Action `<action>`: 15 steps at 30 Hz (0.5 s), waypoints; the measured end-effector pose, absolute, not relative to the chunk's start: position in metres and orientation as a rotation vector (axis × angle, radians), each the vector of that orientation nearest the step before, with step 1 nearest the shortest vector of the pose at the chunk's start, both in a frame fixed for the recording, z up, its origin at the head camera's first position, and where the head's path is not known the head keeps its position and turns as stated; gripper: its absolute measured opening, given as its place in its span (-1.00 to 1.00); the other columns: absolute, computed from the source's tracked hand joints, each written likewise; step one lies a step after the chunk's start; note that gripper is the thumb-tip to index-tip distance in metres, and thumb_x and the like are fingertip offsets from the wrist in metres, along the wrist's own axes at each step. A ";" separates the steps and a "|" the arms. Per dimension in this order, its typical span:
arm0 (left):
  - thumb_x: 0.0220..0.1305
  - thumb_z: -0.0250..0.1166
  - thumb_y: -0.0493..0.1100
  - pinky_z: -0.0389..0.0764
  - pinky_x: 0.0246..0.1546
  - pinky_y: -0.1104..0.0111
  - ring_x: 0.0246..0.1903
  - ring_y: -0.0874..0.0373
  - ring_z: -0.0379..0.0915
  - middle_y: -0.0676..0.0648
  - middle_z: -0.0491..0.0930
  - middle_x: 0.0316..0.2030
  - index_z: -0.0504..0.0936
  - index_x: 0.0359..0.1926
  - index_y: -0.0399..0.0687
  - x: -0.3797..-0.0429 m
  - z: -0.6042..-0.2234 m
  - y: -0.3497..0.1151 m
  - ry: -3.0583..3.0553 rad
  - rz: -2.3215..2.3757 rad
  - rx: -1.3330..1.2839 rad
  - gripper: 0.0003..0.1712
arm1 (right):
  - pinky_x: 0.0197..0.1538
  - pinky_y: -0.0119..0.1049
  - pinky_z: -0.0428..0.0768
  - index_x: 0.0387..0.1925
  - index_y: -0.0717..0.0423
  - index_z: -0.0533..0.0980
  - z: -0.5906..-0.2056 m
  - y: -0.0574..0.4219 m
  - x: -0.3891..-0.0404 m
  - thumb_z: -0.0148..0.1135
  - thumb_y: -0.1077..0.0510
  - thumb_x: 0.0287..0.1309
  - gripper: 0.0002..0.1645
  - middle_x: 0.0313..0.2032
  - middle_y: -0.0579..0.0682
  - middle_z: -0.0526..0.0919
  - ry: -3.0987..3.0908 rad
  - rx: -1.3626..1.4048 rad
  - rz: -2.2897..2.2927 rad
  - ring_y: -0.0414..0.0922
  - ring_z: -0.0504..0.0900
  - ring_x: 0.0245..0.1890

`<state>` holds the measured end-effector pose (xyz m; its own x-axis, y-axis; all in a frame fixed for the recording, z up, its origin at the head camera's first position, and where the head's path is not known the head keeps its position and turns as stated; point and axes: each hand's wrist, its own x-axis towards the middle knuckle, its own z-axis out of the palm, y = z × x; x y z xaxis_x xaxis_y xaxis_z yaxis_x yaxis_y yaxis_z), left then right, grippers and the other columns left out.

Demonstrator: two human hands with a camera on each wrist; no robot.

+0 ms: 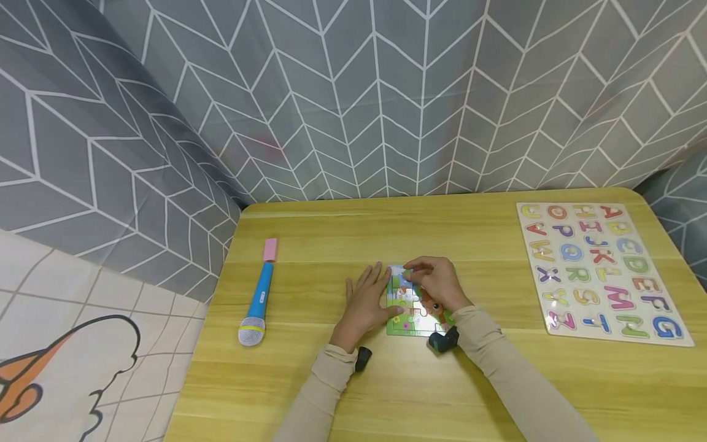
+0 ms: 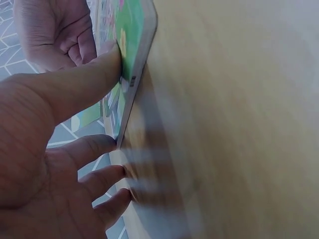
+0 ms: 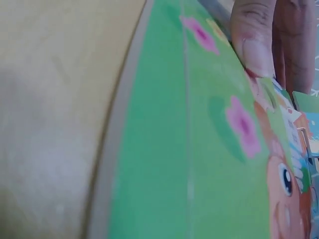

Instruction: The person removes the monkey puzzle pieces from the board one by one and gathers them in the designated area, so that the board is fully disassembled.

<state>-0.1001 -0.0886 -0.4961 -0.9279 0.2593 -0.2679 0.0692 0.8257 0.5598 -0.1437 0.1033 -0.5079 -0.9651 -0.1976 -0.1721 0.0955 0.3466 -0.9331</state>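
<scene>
A jigsaw puzzle [image 1: 403,328] with a cartoon animal on a green ground lies flat on the table. My left hand [image 1: 366,307] is at its left side with fingers spread; its thumb [image 2: 102,69] presses on the board's edge, and the other fingertips touch the tabletop and the board's corner. Over the far part of the puzzle, my right hand [image 1: 439,282] has curled fingers and pinches a puzzle piece [image 2: 87,117], which shows tilted up from the board in the left wrist view. The right hand covers the puzzle's upper right part in the head view.
A blue toy microphone [image 1: 259,304] lies at the left, with a pink block [image 1: 270,250] just beyond it. An alphabet board [image 1: 604,273] with colourful letters lies at the right. A grey patterned curtain [image 1: 397,110] hangs along the table's far edge.
</scene>
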 end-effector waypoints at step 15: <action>0.16 0.47 0.16 -0.26 0.50 -0.36 0.61 -0.07 -0.15 -0.06 0.03 0.60 0.20 0.54 0.08 -0.101 -0.494 -0.083 2.724 0.779 0.181 0.01 | -0.38 -0.43 0.62 -0.13 0.16 0.73 -0.504 0.104 -0.141 0.41 0.17 0.20 -0.78 -0.19 0.19 0.80 2.393 -0.184 -1.728 -0.21 0.68 -0.43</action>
<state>-0.1009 -0.0829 -0.4938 -0.9466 0.2015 -0.2519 0.0379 0.8450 0.5334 -0.1412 0.1039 -0.5037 -0.9753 -0.2071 -0.0763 0.0074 0.3152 -0.9490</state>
